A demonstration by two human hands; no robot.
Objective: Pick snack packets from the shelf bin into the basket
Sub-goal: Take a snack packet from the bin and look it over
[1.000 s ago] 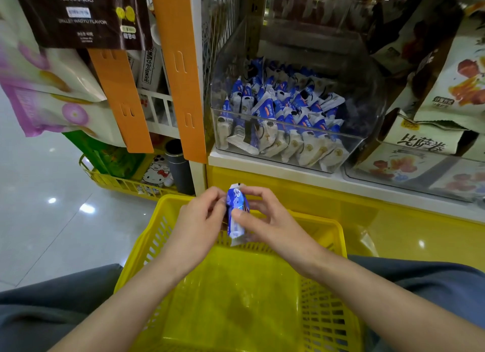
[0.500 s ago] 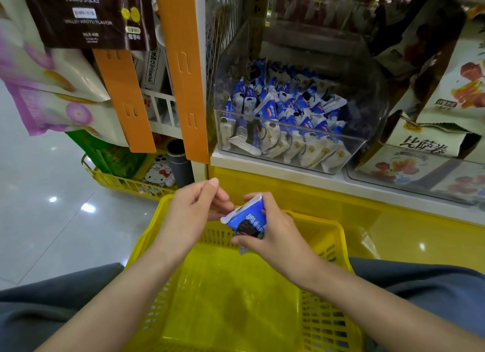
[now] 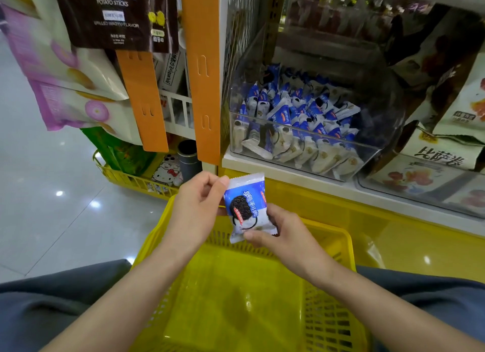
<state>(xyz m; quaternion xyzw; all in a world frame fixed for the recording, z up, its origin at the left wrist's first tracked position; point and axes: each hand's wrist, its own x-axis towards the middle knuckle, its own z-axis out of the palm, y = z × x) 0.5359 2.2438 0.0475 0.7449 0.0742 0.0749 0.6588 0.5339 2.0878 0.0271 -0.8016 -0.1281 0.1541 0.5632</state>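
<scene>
Yellow-fronted shelf point(image 3: 393, 231): stands behind the basket and carries the clear bin at its left end.
Basket point(image 3: 325, 315): yellow plastic mesh, resting across the person's lap, just in front of the shelf; no packet shows inside.
Clear bin point(image 3: 378, 110): sits on the shelf, open at the top, with blue-and-white packets heaped point(image 3: 296, 115) against its front wall.
Left hand point(image 3: 195, 210): fingers curled, thumb and fingertips pinching the held packet's upper left edge.
Right hand point(image 3: 286, 236): thumb lies across the packet's lower edge, fingers curled behind its right side.
Held packet point(image 3: 246, 207): blue and white with a dark cookie printed on it, upright, face to the camera, between both hands, above the basket's far rim and below the bin.
</scene>
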